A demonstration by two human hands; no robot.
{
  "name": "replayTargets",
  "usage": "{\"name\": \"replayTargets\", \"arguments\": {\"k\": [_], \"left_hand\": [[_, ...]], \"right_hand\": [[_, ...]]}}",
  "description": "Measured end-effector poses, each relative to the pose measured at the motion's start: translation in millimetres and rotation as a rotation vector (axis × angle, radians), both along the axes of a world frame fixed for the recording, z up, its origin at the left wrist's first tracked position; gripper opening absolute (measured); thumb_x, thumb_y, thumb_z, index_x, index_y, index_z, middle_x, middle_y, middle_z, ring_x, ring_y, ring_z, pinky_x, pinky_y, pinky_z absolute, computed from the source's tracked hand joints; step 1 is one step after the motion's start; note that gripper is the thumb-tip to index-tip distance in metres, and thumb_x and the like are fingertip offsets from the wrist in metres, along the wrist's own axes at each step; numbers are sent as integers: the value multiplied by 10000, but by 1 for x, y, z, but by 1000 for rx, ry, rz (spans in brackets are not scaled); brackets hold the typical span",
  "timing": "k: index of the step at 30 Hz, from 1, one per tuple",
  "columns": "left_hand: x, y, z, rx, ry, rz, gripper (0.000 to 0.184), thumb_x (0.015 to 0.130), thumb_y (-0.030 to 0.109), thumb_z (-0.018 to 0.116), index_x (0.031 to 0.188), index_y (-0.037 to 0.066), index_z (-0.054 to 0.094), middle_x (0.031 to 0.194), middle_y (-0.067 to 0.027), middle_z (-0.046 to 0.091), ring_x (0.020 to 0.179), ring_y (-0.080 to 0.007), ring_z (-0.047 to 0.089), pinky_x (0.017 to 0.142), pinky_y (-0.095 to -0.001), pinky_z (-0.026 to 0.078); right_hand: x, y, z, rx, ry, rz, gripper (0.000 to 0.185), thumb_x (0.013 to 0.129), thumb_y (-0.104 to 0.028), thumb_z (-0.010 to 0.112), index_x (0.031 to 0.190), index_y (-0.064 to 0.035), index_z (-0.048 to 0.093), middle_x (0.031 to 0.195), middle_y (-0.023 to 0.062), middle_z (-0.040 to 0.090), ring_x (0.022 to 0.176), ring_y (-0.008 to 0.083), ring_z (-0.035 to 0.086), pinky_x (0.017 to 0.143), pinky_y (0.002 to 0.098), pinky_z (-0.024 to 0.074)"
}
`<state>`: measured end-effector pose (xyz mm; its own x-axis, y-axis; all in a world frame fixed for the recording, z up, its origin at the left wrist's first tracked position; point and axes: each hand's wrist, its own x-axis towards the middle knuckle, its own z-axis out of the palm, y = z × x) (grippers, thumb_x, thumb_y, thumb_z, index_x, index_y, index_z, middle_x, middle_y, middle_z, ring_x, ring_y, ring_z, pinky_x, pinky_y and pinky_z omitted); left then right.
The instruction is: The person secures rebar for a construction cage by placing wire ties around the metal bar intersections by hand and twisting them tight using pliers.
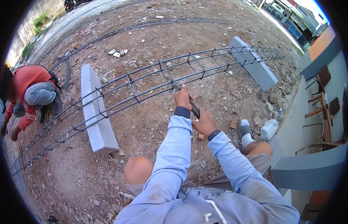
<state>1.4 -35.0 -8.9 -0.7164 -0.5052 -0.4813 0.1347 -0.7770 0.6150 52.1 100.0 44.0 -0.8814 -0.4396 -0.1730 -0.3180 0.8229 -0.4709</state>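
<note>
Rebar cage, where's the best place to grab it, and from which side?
Probably its near long bars, between the two nearest pale blocks, from the near side: the blocks appear to prop that span up, and the slim bars have open gaps around them.

Bright daylight falls evenly over the dirt ground (151, 127), with only soft shadows. The sky (316, 9) at top right is washed out, with a blue fringe along the rim. A wide lens bends the steel cage (137, 99) into a curve, and black corners ring the round view. Blur smudges the head (8, 87) of the person at left.
</note>
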Motion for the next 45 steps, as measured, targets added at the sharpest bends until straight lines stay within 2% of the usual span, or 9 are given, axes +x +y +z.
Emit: {"name": "replayTargets", "arguments": {"k": [3, 7, 14, 20, 25, 31, 36, 42, 45], "left_hand": [[2, -2, -1, -106, -150, 22, 282, 871, 302, 584, 708, 81, 522, 576, -5, 453, 470, -153, 447, 470, -317, 420], [13, -10, -1, -144, -106, 19, 313, 863, 356, 605, 764, 62, 560, 624, -34, 525, 516, -167, 510, 506, -306, 450], [44, -24, -31, 210, 134, -35, 387, 916, 425, 492, 872, 56, 599, 810, -83, 655, 664, -208, 611, 559, -333, 478], [50, -15, -31, 263, -143, 250, 260, 906, 330, 518, 869, 85, 600, 792, -55, 628, 659, -211, 585, 556, -370, 464], [62, -1, -21, 65, -73, 199, 210, 876, 250, 568, 839, 55, 637, 728, -29, 607, 611, -164, 553, 544, -346, 447], [79, -12, -46, -827, -548, 16, 218, 856, 218, 611, 834, 5, 652, 693, -15, 617, 593, -123, 541, 542, -294, 427], [91, -39, -66, -741, -538, 34, 216, 869, 227, 607, 828, 20, 654, 703, -28, 634, 605, -102, 584, 543, -249, 471], [120, -59, 0, -282, -261, 31, 172, 897, 227, 578, 915, 62, 624, 803, -29, 634, 686, -127, 606, 598, -261, 502], [127, -65, 5, -152, -132, 82, 162, 899, 240, 579, 944, 86, 604, 852, -29, 623, 767, -140, 603, 659, -285, 503]], "right_hand": [[-1, -3, -49, -16, 187, -53, 407, 752, -281, 666, 983, 36, 555, 870, 203, 629, 797, 348, 633, 710, 434, 498], [-16, -12, -44, -272, -534, -201, 318, 832, -287, 627, 817, 28, 582, 647, 88, 600, 505, 177, 589, 451, 327, 464], [-20, 2, -31, -719, -1378, -91, 422, 811, -414, 660, 899, -7, 592, 671, 57, 593, 549, 163, 589, 489, 295, 469], [-6, -11, -60, -206, 34, 198, 658, 700, -410, 730, 1142, 3, 468, 1018, 211, 591, 850, 349, 621, 738, 440, 500], [16, -27, -80, -164, -51, 62, 532, 751, -278, 639, 1169, 2, 467, 1041, 251, 579, 948, 448, 563, 784, 499, 459], [17, -25, -83, -612, -796, -133, 249, 795, -209, 591, 953, -20, 625, 868, 96, 643, 842, 251, 604, 698, 356, 446], [2, -11, -139, -723, -1233, -350, 315, 841, -254, 578, 1019, 5, 603, 958, 124, 640, 933, 243, 593, 772, 358, 428], [29, -18, -149, -66, 55, -15, 412, 897, -296, 507, 1070, 75, 554, 918, 168, 644, 887, 286, 626, 746, 334, 483], [31, -55, -84, -679, -503, 17, 377, 918, -284, 479, 1122, 22, 564, 872, 147, 652, 784, 209, 647, 689, 288, 506]]}}
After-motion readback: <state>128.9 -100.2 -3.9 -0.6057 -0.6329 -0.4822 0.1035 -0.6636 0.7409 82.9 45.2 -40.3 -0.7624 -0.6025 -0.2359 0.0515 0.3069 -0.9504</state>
